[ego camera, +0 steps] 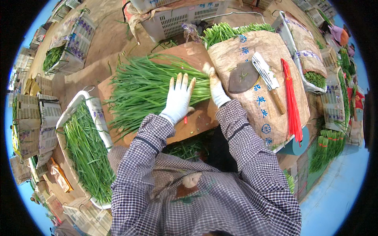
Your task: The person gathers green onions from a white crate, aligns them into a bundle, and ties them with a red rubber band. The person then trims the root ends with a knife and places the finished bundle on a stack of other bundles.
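A large loose bundle of Chinese chives (144, 85) lies across a brown board (200, 116), its leaf tips to the left and pale stem ends to the right. My left hand (178, 98), in a white glove with stained fingertips, rests on top of the bundle with fingers apart. Against the stem ends stands my right hand (218, 88), gloved alike, its palm side towards them. To its right, a cleaver (265, 70) with a wooden handle, a dark flat piece (244, 77) and a bunch of red ties (291, 100) lie on a woven sack (251, 118).
Under the sack, more cut greens (221, 33) show at the far edge. At my left stands a white crate (100, 124) full of long chives (88, 150). A grey slotted crate (183, 19) stands beyond the board. Tied green bunches (327, 147) lie at right.
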A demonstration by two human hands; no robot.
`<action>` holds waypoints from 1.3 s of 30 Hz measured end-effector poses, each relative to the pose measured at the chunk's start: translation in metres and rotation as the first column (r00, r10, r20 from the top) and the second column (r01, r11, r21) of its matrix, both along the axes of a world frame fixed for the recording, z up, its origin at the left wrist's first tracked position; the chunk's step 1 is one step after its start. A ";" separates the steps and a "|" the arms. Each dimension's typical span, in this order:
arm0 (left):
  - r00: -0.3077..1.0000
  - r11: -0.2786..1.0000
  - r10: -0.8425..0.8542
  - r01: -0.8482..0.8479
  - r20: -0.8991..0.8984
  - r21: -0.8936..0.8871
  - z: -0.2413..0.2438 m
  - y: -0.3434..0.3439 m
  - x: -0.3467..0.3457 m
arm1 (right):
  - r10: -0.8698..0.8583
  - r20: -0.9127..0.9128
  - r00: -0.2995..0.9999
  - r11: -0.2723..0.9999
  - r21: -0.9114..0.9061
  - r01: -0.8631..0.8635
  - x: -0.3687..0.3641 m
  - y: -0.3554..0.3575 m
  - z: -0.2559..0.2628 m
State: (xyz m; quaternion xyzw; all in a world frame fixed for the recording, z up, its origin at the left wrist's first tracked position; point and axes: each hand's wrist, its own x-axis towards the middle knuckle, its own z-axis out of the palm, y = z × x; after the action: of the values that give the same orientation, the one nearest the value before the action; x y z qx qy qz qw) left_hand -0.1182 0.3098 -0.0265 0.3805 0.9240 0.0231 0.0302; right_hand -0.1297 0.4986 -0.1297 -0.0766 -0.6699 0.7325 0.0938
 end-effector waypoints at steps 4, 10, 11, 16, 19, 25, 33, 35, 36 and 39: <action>1.000 1.000 -0.018 0.018 0.002 0.002 -0.002 -0.005 0.003 | -0.115 0.245 0.963 0.831 -0.507 0.228 0.012 0.011 0.039; 1.000 0.998 0.030 -0.030 0.000 -0.047 -0.011 0.007 -0.003 | -0.053 0.064 0.997 0.911 -0.405 0.074 0.024 -0.007 0.038; 0.996 0.997 0.017 -0.023 -0.090 -0.070 -0.020 0.008 -0.002 | -0.081 -0.042 0.996 0.992 -0.105 0.076 0.024 0.003 0.039; 1.000 1.000 -0.010 0.009 -0.028 -0.010 -0.009 0.014 -0.006 | 0.244 -0.225 0.943 0.329 0.934 0.138 0.032 0.036 0.084; 0.993 0.989 -0.001 -0.016 0.117 0.144 0.012 0.023 0.006 | 0.336 -0.093 0.937 0.034 0.996 0.087 0.052 0.046 0.081; 0.994 0.908 -0.109 0.112 -0.029 0.405 -0.037 0.086 0.045 | 0.338 0.049 0.940 -0.160 0.987 0.006 0.104 0.102 0.106; 0.971 0.981 0.062 -0.017 -0.229 0.195 -0.069 0.049 0.016 | 0.251 0.080 0.965 0.015 0.996 -0.087 0.068 0.042 0.106; 0.974 0.982 0.038 0.004 -0.223 0.188 -0.056 0.046 0.013 | 0.280 0.161 0.946 -0.029 0.987 -0.159 0.072 0.013 0.129; 0.983 0.985 0.012 0.020 -0.183 0.169 -0.043 0.045 0.010 | 0.291 0.285 0.913 -0.126 0.958 -0.259 0.071 0.008 0.131; 0.989 0.849 0.089 -0.137 0.118 0.511 -0.071 0.036 -0.012 | 0.494 0.138 0.858 -0.056 0.990 -0.127 0.039 0.016 0.034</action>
State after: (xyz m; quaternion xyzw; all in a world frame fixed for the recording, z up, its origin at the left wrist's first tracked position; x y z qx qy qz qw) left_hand -0.1299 0.3453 -0.0974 0.3180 0.9022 0.2894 -0.0330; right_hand -0.0911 0.5151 -0.0958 0.2650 -0.9614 0.0640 0.0365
